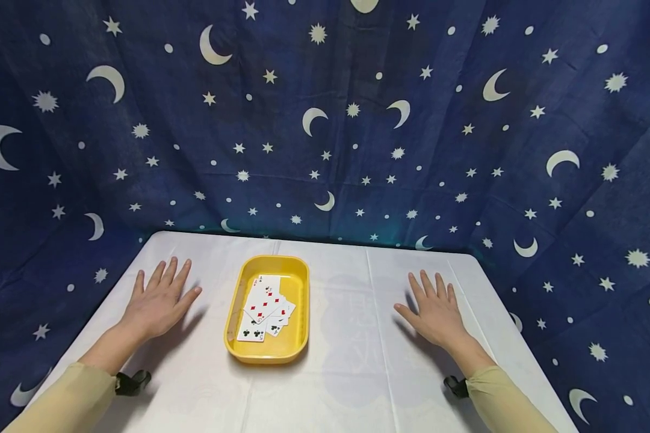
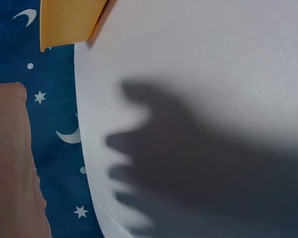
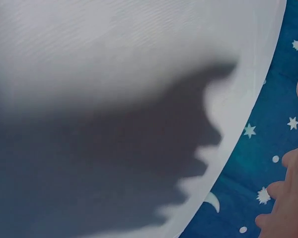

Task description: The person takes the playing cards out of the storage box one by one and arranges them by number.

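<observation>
A yellow tray (image 1: pixel 298 346) stands left of the middle of the table, and a corner of the same tray (image 2: pixel 72 22) shows in the left wrist view. Several playing cards (image 1: pixel 262 300) lie face up and overlapping inside it, diamonds and clubs among them. To the left of the tray my left hand (image 1: pixel 154 307) hovers over the table with fingers straight and spread, holding nothing. My right hand (image 1: pixel 436 313) hovers farther off on the tray's right side, fingers likewise spread, nothing in it. Both hands cast shadows on the cloth below.
A white cloth covers the table (image 1: pixel 352 373). Behind it and on both sides hangs a dark blue curtain (image 1: pixel 281 120) with moons and stars. Dark straps (image 1: pixel 132 383) sit at both wrists by the beige sleeves (image 1: pixel 70 400).
</observation>
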Available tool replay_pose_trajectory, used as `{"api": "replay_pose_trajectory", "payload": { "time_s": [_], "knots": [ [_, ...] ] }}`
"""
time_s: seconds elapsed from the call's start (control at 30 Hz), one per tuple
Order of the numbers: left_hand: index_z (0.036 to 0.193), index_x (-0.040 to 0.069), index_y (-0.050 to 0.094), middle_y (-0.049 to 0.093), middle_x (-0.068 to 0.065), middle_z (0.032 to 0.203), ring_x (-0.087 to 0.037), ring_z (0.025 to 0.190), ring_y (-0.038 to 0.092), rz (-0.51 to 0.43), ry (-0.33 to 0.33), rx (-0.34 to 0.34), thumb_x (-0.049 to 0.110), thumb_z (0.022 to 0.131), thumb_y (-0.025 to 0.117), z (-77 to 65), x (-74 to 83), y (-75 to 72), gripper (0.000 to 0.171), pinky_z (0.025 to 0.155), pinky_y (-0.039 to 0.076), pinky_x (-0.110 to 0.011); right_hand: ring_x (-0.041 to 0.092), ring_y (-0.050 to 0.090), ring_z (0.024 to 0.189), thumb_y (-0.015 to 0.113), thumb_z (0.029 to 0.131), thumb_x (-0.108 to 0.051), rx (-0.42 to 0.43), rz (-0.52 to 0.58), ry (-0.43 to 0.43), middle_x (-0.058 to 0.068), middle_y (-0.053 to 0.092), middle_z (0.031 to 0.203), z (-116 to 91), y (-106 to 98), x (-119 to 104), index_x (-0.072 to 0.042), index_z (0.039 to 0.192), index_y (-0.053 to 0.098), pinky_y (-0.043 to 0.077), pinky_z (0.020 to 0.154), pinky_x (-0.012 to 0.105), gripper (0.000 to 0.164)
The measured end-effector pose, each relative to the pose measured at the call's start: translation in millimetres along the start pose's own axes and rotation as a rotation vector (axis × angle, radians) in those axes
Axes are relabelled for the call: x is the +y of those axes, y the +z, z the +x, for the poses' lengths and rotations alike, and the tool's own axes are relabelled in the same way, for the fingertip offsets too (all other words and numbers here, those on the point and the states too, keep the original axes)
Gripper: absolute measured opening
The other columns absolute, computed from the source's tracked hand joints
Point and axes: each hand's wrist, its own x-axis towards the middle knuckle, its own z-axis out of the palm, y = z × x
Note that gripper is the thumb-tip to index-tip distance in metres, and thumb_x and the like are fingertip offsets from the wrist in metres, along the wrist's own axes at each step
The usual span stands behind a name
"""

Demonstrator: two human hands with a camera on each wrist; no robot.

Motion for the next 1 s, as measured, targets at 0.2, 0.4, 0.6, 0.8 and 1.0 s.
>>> {"api": "replay_pose_trajectory", "payload": {
  "time_s": [0.2,0.4,0.6,0.8,1.0],
  "knots": [
    [0.164,0.005,0.013,0.007,-0.032,0.165,-0.054,0.150,0.001,-0.028,0.002,0.003,0.061,0.106,0.030,1.4,2.2,-3.7,0.082,0.113,-0.013,-0.072,0.047,0.000,0.153,0.040,0.095,-0.077,0.011,0.020,-0.030,0.021,0.015,0.168,9.4,-6.9,-17.2,-0.011,0.164,0.022,-0.002,0.118,0.068,0.098],
    [0.164,0.004,0.011,0.006,-0.032,0.165,-0.054,0.150,0.001,-0.106,0.005,-0.020,0.059,0.107,0.030,5.3,11.6,-10.2,0.082,0.113,-0.009,-0.074,0.043,-0.002,0.155,0.041,0.095,-0.076,0.022,0.024,-0.073,0.018,0.015,0.169,19.9,-12.2,-42.1,-0.012,0.165,0.021,-0.002,0.119,0.065,0.097],
    [0.164,0.004,0.007,0.004,-0.033,0.165,-0.054,0.150,-0.001,-0.184,0.001,-0.060,0.060,0.107,0.026,10.8,20.0,-11.9,0.082,0.112,-0.008,-0.075,0.040,-0.002,0.155,0.039,0.095,-0.076,0.032,0.025,-0.124,0.016,0.017,0.169,30.0,-16.0,-71.1,-0.013,0.165,0.021,-0.001,0.120,0.064,0.096],
    [0.164,0.003,0.009,0.005,-0.033,0.165,-0.056,0.149,0.001,-0.312,0.023,-0.047,0.055,0.108,0.030,11.2,29.1,-12.2,0.079,0.111,-0.004,-0.077,0.038,0.001,0.156,0.040,0.095,-0.076,0.030,0.012,-0.171,0.012,0.017,0.170,39.1,-17.0,-99.3,-0.015,0.165,0.020,0.002,0.121,0.063,0.094],
    [0.163,0.000,0.003,-0.002,-0.032,0.166,-0.053,0.150,-0.004,-0.460,0.019,-0.125,0.051,0.110,0.027,12.6,38.0,-16.3,0.078,0.115,-0.003,-0.073,0.035,0.000,0.156,0.040,0.094,-0.076,0.020,-0.004,-0.214,0.009,0.016,0.170,50.2,-14.9,-125.9,-0.018,0.165,0.019,0.002,0.122,0.061,0.094]
  ]
}}
